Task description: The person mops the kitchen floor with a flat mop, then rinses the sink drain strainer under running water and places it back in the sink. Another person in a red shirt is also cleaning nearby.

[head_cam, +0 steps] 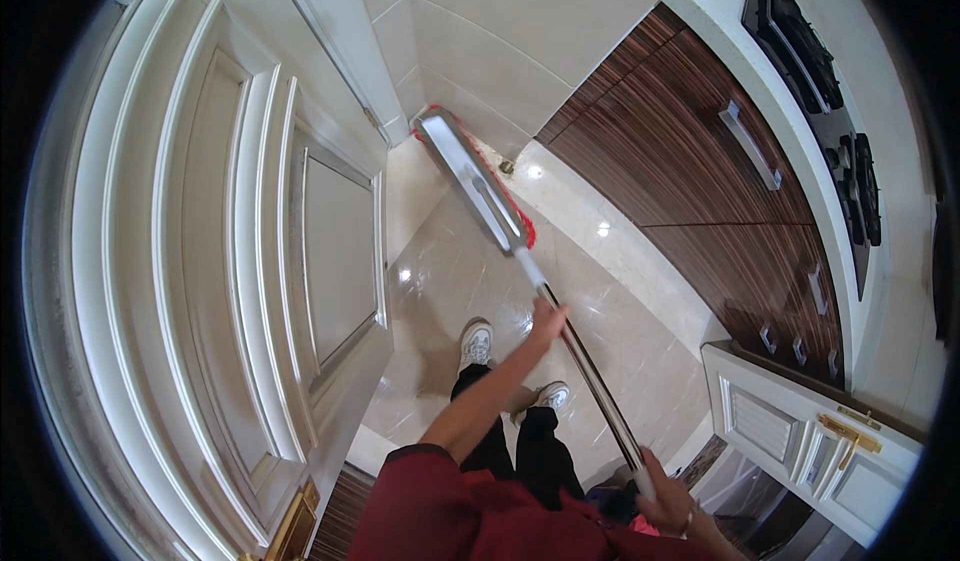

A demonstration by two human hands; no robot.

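Note:
A flat mop runs diagonally up from my body into the far floor corner. My left hand (550, 319) grips its metal pole (596, 377) low down, a little above the head. Around the light-coloured upper end of the pole, near my waist, my right hand (664, 493) is closed. The long grey and white mop head (472, 182) lies along the floor, its far end in the corner beside the door frame. A red fringe (529, 231) shows along its edge and at both ends.
A white panelled door (337, 246) stands on the left. Dark wood-grain cabinets (690, 133) with metal handles line the right, beneath a counter with a gas hob (806, 58). A small brass-coloured fitting (507, 166) sits by the wall. Another white door (787, 418) is at lower right.

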